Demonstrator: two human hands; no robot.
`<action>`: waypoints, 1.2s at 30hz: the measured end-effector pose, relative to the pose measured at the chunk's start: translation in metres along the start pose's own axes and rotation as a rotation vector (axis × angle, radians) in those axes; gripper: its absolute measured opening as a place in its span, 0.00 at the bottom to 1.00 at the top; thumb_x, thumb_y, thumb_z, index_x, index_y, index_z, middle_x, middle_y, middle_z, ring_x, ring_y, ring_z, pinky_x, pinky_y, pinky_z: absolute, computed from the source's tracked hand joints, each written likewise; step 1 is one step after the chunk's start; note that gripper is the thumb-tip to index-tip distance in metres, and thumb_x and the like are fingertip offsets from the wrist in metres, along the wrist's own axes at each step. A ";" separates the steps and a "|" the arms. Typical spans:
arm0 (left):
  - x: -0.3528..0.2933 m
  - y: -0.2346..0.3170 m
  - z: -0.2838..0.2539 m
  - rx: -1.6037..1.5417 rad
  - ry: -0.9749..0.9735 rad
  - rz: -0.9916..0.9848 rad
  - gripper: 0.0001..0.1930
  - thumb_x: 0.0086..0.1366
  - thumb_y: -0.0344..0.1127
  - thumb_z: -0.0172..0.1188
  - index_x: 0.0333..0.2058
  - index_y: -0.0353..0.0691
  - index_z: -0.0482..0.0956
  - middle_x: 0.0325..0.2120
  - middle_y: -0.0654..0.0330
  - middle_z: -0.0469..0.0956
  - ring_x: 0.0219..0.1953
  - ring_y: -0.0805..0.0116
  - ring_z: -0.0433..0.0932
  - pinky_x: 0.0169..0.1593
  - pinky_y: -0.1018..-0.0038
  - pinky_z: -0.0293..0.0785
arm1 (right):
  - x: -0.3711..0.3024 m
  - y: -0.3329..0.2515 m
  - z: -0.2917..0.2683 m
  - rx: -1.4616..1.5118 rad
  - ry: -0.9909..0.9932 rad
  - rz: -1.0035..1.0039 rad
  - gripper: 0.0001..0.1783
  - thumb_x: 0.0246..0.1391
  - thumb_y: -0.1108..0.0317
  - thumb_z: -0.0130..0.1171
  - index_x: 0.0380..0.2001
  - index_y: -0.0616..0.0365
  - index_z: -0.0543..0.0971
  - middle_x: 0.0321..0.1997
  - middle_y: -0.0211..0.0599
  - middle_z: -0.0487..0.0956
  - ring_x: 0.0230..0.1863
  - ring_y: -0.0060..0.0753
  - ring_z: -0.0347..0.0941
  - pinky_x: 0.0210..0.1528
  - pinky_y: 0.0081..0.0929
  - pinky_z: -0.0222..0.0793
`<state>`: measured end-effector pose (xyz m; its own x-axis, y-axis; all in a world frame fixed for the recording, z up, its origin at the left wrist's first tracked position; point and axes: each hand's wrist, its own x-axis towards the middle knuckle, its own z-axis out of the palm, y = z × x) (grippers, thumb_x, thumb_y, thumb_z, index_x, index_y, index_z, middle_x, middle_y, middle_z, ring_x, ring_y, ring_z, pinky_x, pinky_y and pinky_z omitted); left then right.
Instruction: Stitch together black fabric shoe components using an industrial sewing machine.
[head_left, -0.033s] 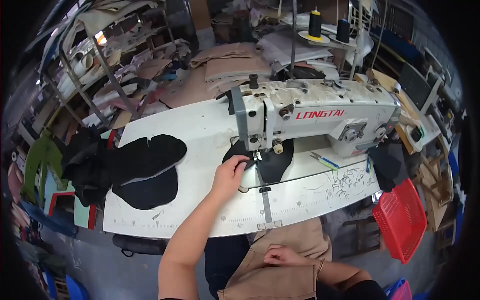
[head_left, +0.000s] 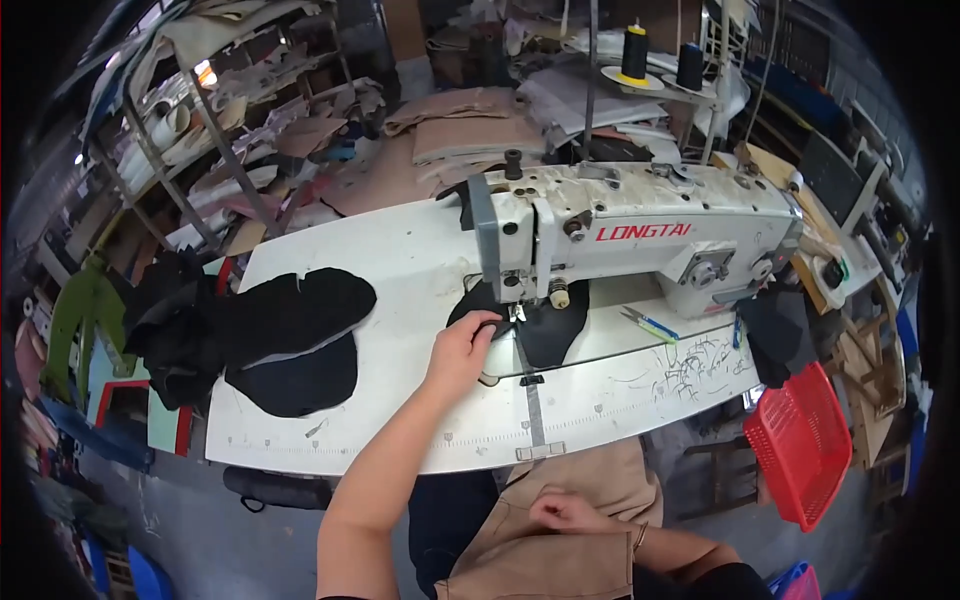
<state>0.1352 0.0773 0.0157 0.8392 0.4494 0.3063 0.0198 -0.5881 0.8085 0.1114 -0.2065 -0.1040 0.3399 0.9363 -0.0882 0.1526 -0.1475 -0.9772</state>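
Observation:
My left hand (head_left: pixel 463 350) reaches over the white table to the sewing machine (head_left: pixel 640 225). Its thumb and fingers pinch the edge of a black fabric piece (head_left: pixel 552 333), just left of the presser foot (head_left: pixel 517 313). The piece lies flat under the needle area, partly hidden by the machine head and my fingers. Down in my lap, my right hand (head_left: pixel 565 511) rests loosely curled on the beige apron (head_left: pixel 560 565), with nothing visible in it. To the left on the table lie stacked black cut pieces (head_left: pixel 300 315), their far-left end bunched up.
Thread snips (head_left: pixel 650 325) and loose thread ends (head_left: pixel 700 365) lie right of the needle. Dark cloth (head_left: pixel 780 335) hangs at the table's right end, above a red plastic basket (head_left: pixel 800 450). Thread cones (head_left: pixel 635 55) stand behind the machine. Fabric-laden shelves (head_left: pixel 215 140) fill the back left.

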 end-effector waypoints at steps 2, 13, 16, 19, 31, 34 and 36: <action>0.000 0.002 0.004 -0.004 -0.006 -0.005 0.09 0.62 0.31 0.53 0.40 0.40 0.76 0.31 0.51 0.78 0.31 0.56 0.77 0.36 0.71 0.72 | -0.001 0.013 0.010 0.116 0.294 0.132 0.06 0.54 0.70 0.60 0.29 0.58 0.74 0.29 0.24 0.72 0.28 0.14 0.67 0.31 0.15 0.65; -0.004 -0.002 0.000 0.014 -0.016 0.114 0.09 0.62 0.30 0.51 0.40 0.39 0.76 0.34 0.51 0.78 0.35 0.52 0.77 0.40 0.67 0.73 | -0.004 -0.037 -0.013 0.034 0.093 -0.178 0.10 0.54 0.66 0.60 0.27 0.62 0.76 0.23 0.25 0.70 0.24 0.15 0.62 0.26 0.17 0.60; -0.004 -0.004 0.002 0.044 -0.039 0.186 0.08 0.62 0.30 0.52 0.39 0.39 0.76 0.35 0.53 0.78 0.38 0.53 0.76 0.42 0.67 0.72 | -0.011 -0.037 -0.020 0.121 0.139 0.246 0.08 0.54 0.66 0.60 0.31 0.61 0.78 0.25 0.26 0.73 0.23 0.15 0.64 0.26 0.17 0.62; -0.008 -0.004 0.001 0.107 -0.076 0.230 0.09 0.60 0.28 0.54 0.40 0.39 0.77 0.37 0.55 0.77 0.40 0.56 0.76 0.44 0.69 0.72 | -0.014 -0.082 -0.048 -0.167 -0.008 0.128 0.11 0.53 0.66 0.61 0.37 0.60 0.78 0.26 0.27 0.75 0.23 0.15 0.65 0.26 0.19 0.65; -0.009 -0.012 0.000 0.281 -0.105 0.520 0.08 0.55 0.28 0.57 0.35 0.40 0.77 0.37 0.59 0.78 0.43 0.58 0.76 0.46 0.66 0.71 | 0.149 -0.118 -0.142 -1.088 0.176 -0.825 0.12 0.38 0.76 0.56 0.31 0.56 0.77 0.36 0.35 0.76 0.47 0.40 0.72 0.50 0.36 0.66; -0.011 -0.013 -0.003 0.404 -0.220 0.636 0.09 0.51 0.29 0.59 0.34 0.42 0.78 0.37 0.62 0.76 0.45 0.62 0.75 0.44 0.69 0.71 | 0.145 -0.114 -0.134 -1.086 0.065 -0.670 0.10 0.38 0.74 0.55 0.29 0.58 0.77 0.37 0.37 0.76 0.42 0.39 0.73 0.45 0.34 0.69; -0.012 -0.012 -0.002 0.420 -0.206 0.641 0.10 0.51 0.29 0.59 0.34 0.43 0.78 0.36 0.63 0.76 0.45 0.62 0.75 0.44 0.69 0.71 | 0.140 -0.115 -0.129 -1.073 0.100 -0.700 0.09 0.38 0.73 0.55 0.29 0.58 0.77 0.37 0.37 0.76 0.41 0.39 0.73 0.45 0.35 0.69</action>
<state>0.1237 0.0797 0.0032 0.8396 -0.1721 0.5153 -0.3321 -0.9132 0.2361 0.2611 -0.0997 0.0209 -0.0550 0.8969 0.4387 0.9772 0.1385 -0.1607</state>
